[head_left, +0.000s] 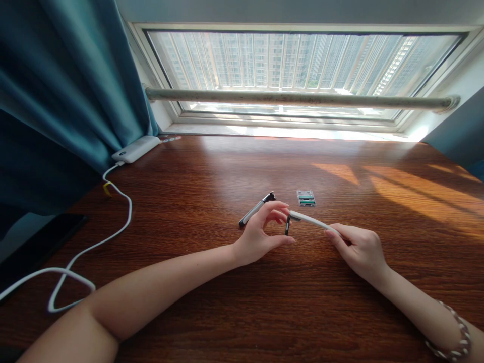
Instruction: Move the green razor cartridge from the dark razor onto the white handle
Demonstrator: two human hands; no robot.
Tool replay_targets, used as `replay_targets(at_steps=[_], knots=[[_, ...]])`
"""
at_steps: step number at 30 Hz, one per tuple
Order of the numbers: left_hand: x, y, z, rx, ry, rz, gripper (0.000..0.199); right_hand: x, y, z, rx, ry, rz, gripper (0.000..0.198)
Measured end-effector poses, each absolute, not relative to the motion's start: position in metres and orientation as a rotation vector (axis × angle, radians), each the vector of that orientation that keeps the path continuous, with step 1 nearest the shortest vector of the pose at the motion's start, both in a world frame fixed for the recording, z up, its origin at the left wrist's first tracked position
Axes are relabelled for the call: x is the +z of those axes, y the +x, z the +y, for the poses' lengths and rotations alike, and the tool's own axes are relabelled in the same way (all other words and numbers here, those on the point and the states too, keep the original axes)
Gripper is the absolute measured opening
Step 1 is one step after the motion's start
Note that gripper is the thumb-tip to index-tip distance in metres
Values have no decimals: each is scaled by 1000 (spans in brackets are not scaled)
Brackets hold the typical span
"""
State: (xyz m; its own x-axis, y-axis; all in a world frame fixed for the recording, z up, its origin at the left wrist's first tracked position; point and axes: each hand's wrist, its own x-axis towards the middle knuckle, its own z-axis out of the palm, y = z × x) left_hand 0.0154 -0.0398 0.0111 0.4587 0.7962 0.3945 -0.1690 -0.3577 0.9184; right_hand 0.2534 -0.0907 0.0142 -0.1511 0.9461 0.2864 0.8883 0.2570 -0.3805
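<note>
Between the thumb and fingers of my left hand (264,229) a small black razor cartridge (287,226) is held on end. My right hand (355,247) grips the handle of a white toothbrush (312,219). The brush's head meets the upper part of the cartridge, though whether the bristles press on it I cannot tell. Just behind my left hand lies a black and silver razor handle (252,213), partly covered by the fingers. A clear plastic case (306,197) with green-striped razor cartridges rests on the table beyond the toothbrush.
The brown wooden table (212,302) runs back to the window sill. At the back left, a white power strip (136,149) sits by the blue curtain (75,65); its white cable (130,212) loops down the left side. A dark flat screen (34,247) lies at the left edge.
</note>
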Motion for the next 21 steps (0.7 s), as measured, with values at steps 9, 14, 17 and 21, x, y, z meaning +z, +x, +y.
replay_targets(at_steps=[9, 14, 17, 21], knots=[[14, 17, -39, 993, 1500, 545, 52, 14, 253, -91, 190, -1677, -2065, 35], [11, 18, -35, 1041, 1477, 516, 39, 14, 253, -92, 163, -1618, -2061, 32], [12, 16, -33, 1034, 1530, 555, 25, 13, 253, -93, 131, -1579, -2065, 31], [15, 15, -33, 1014, 1590, 609, 16, 11, 255, -93, 89, -1541, -2030, 29]])
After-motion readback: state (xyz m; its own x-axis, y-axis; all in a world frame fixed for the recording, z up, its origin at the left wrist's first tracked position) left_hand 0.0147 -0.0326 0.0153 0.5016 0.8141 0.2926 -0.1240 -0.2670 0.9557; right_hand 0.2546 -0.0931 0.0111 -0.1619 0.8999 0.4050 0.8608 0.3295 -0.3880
